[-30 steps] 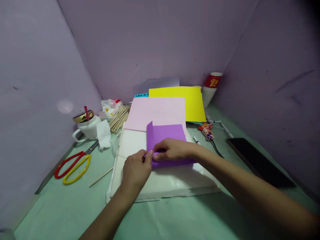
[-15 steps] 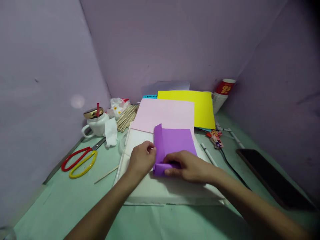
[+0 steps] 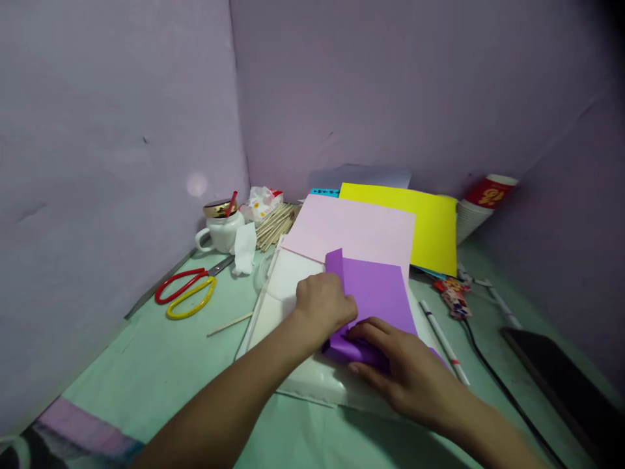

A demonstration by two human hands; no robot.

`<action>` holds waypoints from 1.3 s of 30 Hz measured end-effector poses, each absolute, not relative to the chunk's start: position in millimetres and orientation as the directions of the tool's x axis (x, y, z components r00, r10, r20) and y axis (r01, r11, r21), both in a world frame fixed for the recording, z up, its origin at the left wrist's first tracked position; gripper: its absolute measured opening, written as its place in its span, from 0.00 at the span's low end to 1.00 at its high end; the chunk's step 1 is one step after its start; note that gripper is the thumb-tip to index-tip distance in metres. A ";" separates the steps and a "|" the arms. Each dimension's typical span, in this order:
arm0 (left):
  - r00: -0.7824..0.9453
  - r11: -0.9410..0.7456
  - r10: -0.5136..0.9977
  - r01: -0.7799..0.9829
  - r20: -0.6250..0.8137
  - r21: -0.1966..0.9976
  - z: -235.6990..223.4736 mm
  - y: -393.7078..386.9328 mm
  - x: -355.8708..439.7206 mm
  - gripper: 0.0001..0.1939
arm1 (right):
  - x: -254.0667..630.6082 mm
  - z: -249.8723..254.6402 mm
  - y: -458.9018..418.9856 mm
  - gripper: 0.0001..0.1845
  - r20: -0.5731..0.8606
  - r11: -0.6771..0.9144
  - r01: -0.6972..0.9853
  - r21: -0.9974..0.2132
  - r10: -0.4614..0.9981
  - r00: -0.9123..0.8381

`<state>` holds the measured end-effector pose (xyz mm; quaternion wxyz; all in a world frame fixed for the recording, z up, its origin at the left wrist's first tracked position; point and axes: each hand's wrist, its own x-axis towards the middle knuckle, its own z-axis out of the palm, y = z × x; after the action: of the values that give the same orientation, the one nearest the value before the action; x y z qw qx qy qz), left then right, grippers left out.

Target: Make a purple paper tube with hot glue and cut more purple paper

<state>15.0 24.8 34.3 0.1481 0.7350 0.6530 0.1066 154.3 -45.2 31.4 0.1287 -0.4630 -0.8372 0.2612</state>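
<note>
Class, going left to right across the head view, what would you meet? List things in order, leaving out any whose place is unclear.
Red-and-yellow scissors, white tissue, bundle of sticks, purple paper, white pen, dark phone.

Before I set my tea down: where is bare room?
Free: green tabletop between the red-and-yellow-handled scissors, thin wooden stick and left forearm. Crowded: centre, purple paper under left hand and right hand; back left, white lidded mug and wooden sticks; right, white marker and black phone.
</note>
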 end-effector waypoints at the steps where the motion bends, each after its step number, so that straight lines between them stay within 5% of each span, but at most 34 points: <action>1: 0.124 -0.105 0.992 0.928 -0.032 0.356 33.5 23.7 13.3 0.18 | 155.1 30.6 -45.8 0.13 -0.017 0.436 0.711 -0.552 0.846 -0.532; 5: 0.124 -0.105 0.992 0.924 -0.028 0.369 29.2 21.0 5.3 0.18 | 157.0 25.8 -51.8 0.14 0.113 0.486 0.713 -0.504 0.856 -0.504; 15: 0.242 -0.196 0.968 0.900 -0.072 0.389 23.3 41.1 -24.2 0.10 | 155.8 5.7 -72.7 0.25 0.493 0.544 0.821 -0.171 0.769 -0.407; 24: 0.216 -0.165 0.971 0.916 -0.102 0.364 23.1 42.9 -27.7 0.12 | 158.4 9.4 -108.2 0.14 0.396 0.654 0.747 -0.116 0.721 -0.569; 30: 0.168 -0.127 0.983 0.914 -0.075 0.386 17.1 46.6 -28.6 0.13 | 153.2 14.7 -113.0 0.24 0.349 0.729 0.684 -0.027 0.648 -0.677; 36: 0.072 -0.098 0.995 0.887 0.075 0.451 36.1 30.8 -29.2 0.15 | 142.5 24.9 -104.3 0.26 0.320 0.799 0.600 0.030 0.561 -0.763; 39: 0.164 -0.232 0.971 0.823 0.173 0.518 59.0 8.1 -30.3 0.15 | 138.1 30.1 -96.0 0.22 0.264 0.857 0.515 0.023 0.492 -0.830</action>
<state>-30.3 8.1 59.0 0.1543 0.7473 0.6003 0.2396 138.1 -96.0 30.1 0.1253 -0.2635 -0.9554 -0.0465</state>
